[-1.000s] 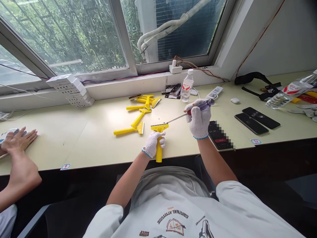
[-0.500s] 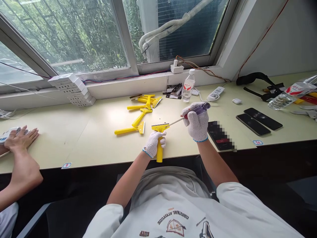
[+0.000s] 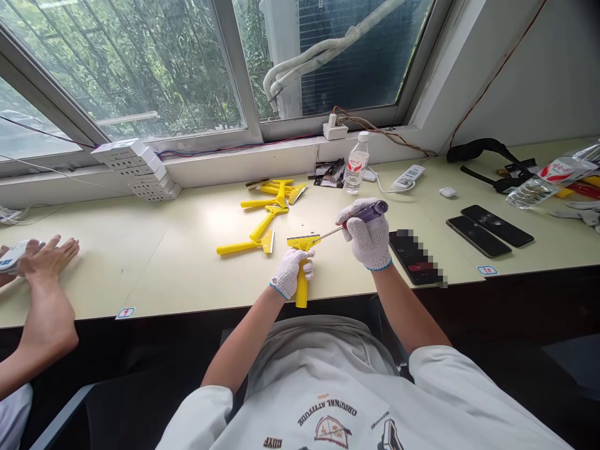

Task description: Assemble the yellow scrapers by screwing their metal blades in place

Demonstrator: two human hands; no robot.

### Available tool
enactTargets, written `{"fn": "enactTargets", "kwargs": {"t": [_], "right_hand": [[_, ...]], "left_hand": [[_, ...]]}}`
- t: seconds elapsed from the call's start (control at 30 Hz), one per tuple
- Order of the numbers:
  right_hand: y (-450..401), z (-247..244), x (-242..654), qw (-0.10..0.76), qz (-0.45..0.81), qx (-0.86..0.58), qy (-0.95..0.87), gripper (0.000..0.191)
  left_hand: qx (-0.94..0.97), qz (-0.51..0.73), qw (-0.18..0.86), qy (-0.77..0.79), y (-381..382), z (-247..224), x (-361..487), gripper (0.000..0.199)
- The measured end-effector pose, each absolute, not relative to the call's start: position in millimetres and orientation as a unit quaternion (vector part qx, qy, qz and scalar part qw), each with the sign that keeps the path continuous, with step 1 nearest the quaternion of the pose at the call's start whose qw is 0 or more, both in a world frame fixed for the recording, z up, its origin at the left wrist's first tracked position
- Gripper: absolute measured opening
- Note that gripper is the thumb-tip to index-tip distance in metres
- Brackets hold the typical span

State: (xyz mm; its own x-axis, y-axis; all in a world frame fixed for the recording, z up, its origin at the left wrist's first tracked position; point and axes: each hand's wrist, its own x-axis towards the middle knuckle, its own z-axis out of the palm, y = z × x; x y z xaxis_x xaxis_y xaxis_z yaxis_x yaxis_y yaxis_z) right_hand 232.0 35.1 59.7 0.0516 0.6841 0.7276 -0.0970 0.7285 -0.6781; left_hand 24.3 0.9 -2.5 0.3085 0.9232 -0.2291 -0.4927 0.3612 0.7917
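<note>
My left hand [image 3: 291,270], in a white knit glove, is closed around the neck of a yellow scraper [image 3: 302,290]. Its wide head with a metal blade points away from me, and the handle end lies near the table's front edge. My right hand [image 3: 367,234], gloved too, grips a screwdriver [image 3: 374,211] by its purple see-through handle. The shaft slants down to the left, and its tip meets the right side of the scraper head, near a screw. Further off lie several more yellow scrapers, one scraper [image 3: 246,245] just left of my left hand.
A black phone [image 3: 415,257] lies right of my right hand, with two more phones [image 3: 478,236] beyond. A water bottle [image 3: 357,164] stands at the back beside dark packets [image 3: 329,172]. Another person's hand [image 3: 49,257] rests on a white object at far left. White sockets [image 3: 135,169] are stacked by the window.
My right hand and the screwdriver handle have shifted slightly left and down, while the tip stays at the scraper head. My left hand holds still. The other person's hand moved slightly.
</note>
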Motion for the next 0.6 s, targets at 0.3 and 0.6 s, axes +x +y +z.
{"fn": "enactTargets", "kwargs": {"t": [0.3, 0.6], "right_hand": [[25.5, 68.1, 240.1, 0.622, 0.28, -0.264, -0.682, 0.046], [35.9, 70.5, 241.6, 0.67, 0.303, -0.273, -0.62, 0.036]], "left_hand": [[0.318, 0.45, 0.74, 0.386, 0.6, 2.2, 25.7, 0.043], [0.343, 0.434, 0.732, 0.398, -3.6, 8.4, 25.3, 0.034]]}}
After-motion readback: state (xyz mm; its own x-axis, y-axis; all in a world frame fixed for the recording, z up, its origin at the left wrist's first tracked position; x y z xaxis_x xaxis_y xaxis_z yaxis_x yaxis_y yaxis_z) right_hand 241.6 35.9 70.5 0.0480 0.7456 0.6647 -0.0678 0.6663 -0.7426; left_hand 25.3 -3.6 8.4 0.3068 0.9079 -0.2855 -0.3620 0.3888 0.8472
